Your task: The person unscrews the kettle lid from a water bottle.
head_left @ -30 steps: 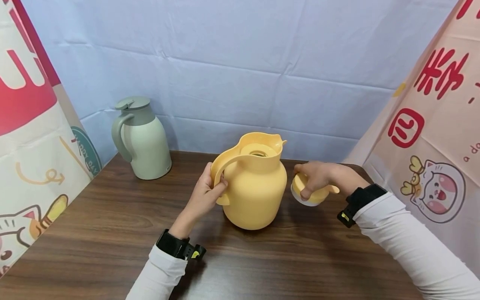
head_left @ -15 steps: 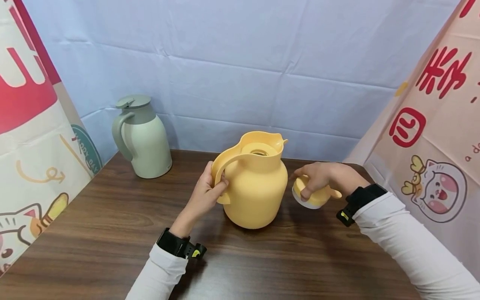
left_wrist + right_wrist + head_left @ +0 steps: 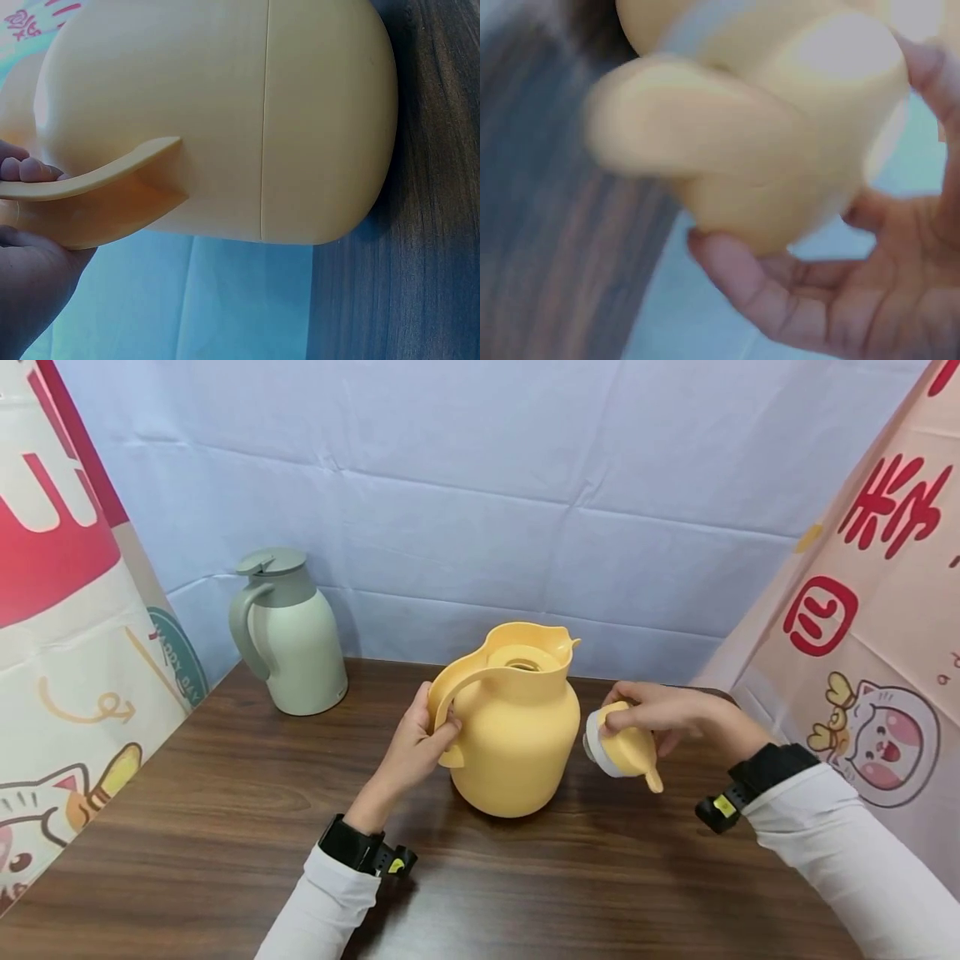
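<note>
A yellow thermos jug stands upright on the wooden table with its top uncovered, its spout facing right. My left hand grips the jug's handle, fingers curled round it in the left wrist view. To the right of the jug, my right hand holds the yellow lid between thumb and fingers. The lid is tilted on its side, its white lower part towards the jug and its tab pointing down. In the right wrist view the lid is blurred, with fingers beneath it.
A green thermos jug with its lid on stands at the back left. Behind the dark wooden table hangs a pale blue cloth. Printed curtains flank both sides.
My right hand has turned the lid from nearly level onto its side, so its tab swings from right to downward and its white part faces the jug. The left hand keeps its grip.
</note>
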`<state>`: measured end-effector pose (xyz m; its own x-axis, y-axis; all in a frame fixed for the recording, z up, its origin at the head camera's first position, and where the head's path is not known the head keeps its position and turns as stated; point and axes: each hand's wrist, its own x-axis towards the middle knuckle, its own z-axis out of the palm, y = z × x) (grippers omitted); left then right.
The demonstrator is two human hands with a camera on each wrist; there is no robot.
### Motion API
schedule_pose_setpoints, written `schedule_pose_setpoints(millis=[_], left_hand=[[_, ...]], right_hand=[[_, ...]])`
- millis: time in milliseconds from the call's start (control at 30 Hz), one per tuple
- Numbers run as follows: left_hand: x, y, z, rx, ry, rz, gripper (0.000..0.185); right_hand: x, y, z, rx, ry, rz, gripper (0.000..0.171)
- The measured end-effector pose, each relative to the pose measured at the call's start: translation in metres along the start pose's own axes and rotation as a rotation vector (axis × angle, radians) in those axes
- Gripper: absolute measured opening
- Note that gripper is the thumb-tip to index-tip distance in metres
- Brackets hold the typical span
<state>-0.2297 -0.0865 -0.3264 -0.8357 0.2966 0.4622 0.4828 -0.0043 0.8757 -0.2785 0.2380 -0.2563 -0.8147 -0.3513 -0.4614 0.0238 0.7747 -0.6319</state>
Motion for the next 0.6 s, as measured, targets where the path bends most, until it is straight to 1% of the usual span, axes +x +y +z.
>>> schedule_pose_setpoints(millis=[33, 133, 200, 267, 400, 500, 600], left_hand=[[0.000, 0.000, 0.000, 0.001, 0.001, 0.000, 0.016], [0.000, 0.001, 0.000, 0.003, 0.004, -0.001, 0.015], [0.000, 0.001, 0.001, 0.004, 0.000, 0.001, 0.016], [-0.001, 0.001, 0.001, 0.005, -0.005, 0.000, 0.016], [0.000, 0.001, 0.001, 0.012, -0.003, 0.005, 0.015], [0.000, 0.001, 0.000, 0.017, 0.001, 0.010, 0.014], [0.000, 0.001, -0.001, 0.016, 0.004, 0.007, 0.014]], right_hand=[[-0.001, 0.002, 0.001, 0.020, 0.031, 0.000, 0.062], [-0.004, 0.010, 0.005, 0.122, 0.087, -0.010, 0.069], [-0.006, 0.017, 0.008, 0.155, 0.131, -0.034, 0.069], [-0.008, 0.023, 0.011, 0.166, 0.187, -0.067, 0.068], [-0.012, 0.034, 0.019, 0.156, 0.323, -0.122, 0.066], [-0.013, 0.040, 0.026, 0.113, 0.433, -0.152, 0.066], [-0.013, 0.047, 0.034, 0.046, 0.535, -0.170, 0.066]])
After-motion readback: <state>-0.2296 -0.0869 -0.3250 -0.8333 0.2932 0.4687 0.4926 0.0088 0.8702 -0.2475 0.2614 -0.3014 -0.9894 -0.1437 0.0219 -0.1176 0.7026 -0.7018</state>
